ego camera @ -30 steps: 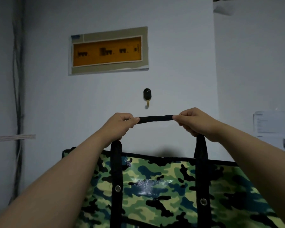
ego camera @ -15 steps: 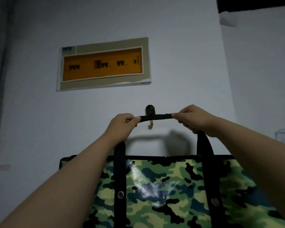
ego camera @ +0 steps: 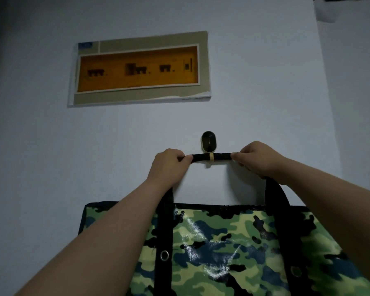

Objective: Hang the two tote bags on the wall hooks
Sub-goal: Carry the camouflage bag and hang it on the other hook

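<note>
Item: camouflage tote bag (ego camera: 233,248), held flat against the wall (ego camera: 51,167), mouth up, long axis running left to right. Its black strap (ego camera: 201,157) is stretched level between the two hands and crosses the pale prong of the wall hook (ego camera: 209,142), just below the hook's dark oval plate.

Left hand (ego camera: 169,165): grip closed on the strap's left end.
Right hand (ego camera: 259,159): grip closed on its right end.

Risks: the strap may lie only in front of the prong (seating cannot be told); released so, it would slide off and the bag drop. Uneven letting-go could tilt the bag. Second bag not in view.
</note>
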